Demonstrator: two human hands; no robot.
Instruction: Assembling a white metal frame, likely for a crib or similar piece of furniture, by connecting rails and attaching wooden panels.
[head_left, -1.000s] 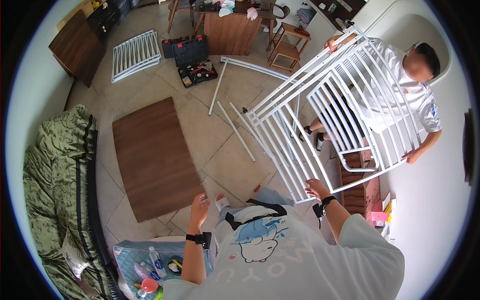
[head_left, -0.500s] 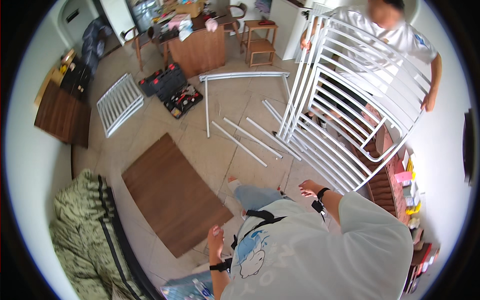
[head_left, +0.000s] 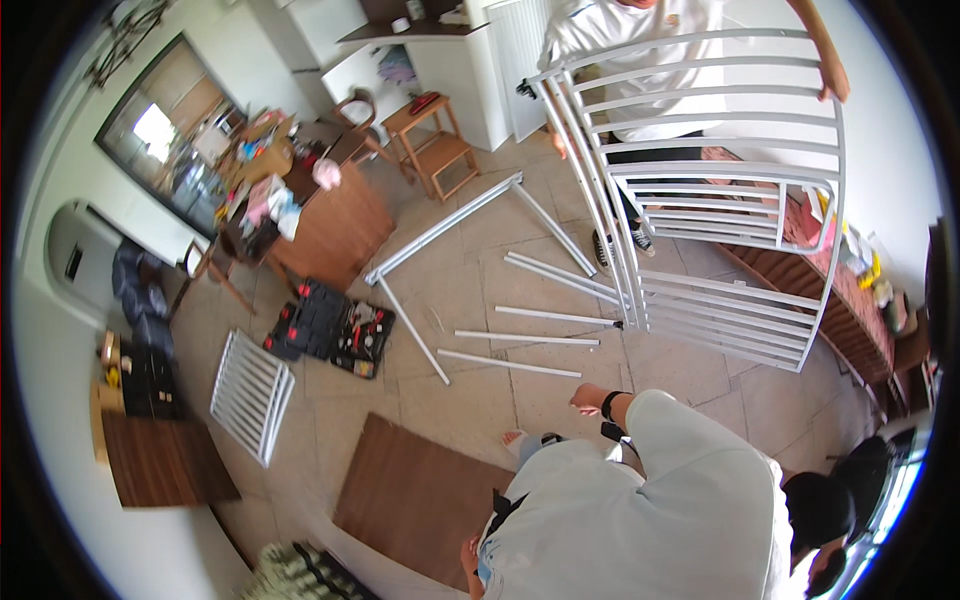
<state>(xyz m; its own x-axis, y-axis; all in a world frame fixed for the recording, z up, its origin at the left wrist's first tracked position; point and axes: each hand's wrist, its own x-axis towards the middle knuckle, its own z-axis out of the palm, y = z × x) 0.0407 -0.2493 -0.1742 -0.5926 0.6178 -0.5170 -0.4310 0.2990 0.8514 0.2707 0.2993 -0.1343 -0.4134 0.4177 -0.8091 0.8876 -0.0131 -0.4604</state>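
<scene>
My right hand [head_left: 588, 399] hangs over the tiled floor, its fingers loosely bent and holding nothing. A black band circles that wrist. Low down beside my shirt, my left hand [head_left: 470, 558] shows only in part; its fingers are hidden. In front of me a co-worker holds up a white metal slatted frame [head_left: 735, 170], one hand [head_left: 832, 78] at its upper right corner and the other arm by its left side. Nearest to my right hand lie several loose white tubes [head_left: 525, 340]. A brown wooden board [head_left: 420, 490] lies flat by my feet.
A white U-shaped tube frame [head_left: 450, 228] lies beyond the tubes. Left of it are an opened black tool case [head_left: 330, 328] and a smaller white slatted panel [head_left: 252, 395]. A cluttered desk [head_left: 335, 225] and a small wooden step stool [head_left: 430, 150] stand farther back.
My view has swung round and tilted, so the room appears turned. The co-worker's slatted frame stands more upright in view. My left hand has dropped partly behind my body.
</scene>
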